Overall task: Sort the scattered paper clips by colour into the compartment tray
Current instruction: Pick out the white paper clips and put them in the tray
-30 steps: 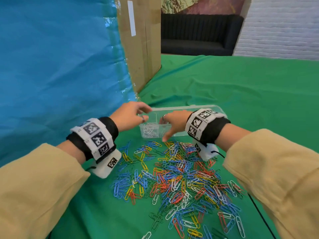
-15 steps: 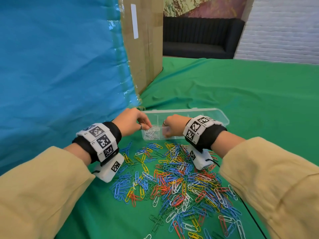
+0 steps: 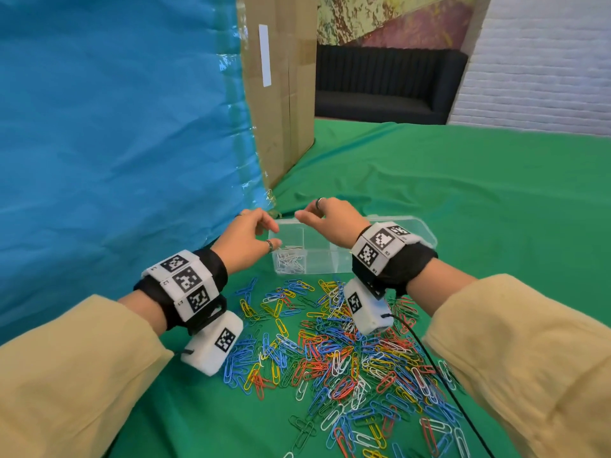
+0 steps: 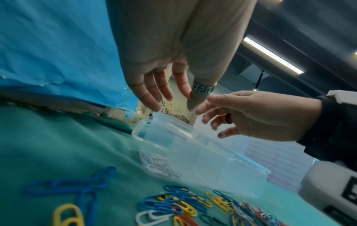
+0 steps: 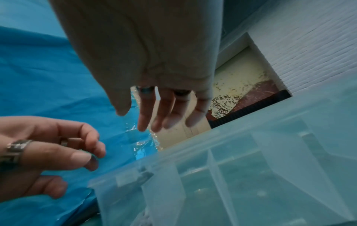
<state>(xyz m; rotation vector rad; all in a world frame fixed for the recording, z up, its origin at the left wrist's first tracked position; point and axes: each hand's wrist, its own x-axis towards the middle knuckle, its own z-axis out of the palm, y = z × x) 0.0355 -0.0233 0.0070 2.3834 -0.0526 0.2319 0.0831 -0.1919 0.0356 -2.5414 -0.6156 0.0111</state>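
A clear compartment tray (image 3: pixel 426 233) (image 4: pixel 183 152) (image 5: pixel 251 152) lies on the green cloth. White paper clips (image 3: pixel 291 261) (image 4: pixel 158 165) fill its near-left compartment; the other compartments I can see look bare. A mixed pile of blue, red, yellow, white and green paper clips (image 3: pixel 347 352) (image 4: pixel 183 204) is spread in front of the tray, between my wrists. My left hand (image 3: pixel 276 234) (image 4: pixel 173 105) (image 5: pixel 92 156) hovers over the tray's left end with relaxed fingers and holds nothing. Over the tray's far edge, my right hand (image 3: pixel 302 217) (image 4: pixel 212 116) (image 5: pixel 133 119) also hangs with loose fingers, holding nothing.
A blue sheet (image 3: pixel 115 127) rises close on the left, with a tall cardboard box (image 3: pixel 281 94) behind it. Green cloth (image 3: pixel 463 193) stretches bare to the right and beyond the tray. A black cable (image 3: pixel 429 365) runs from my right wrist across the pile.
Both hands have lifted from the white-clip compartment and now hover higher, over the tray's far left part. The tray and pile have not moved.
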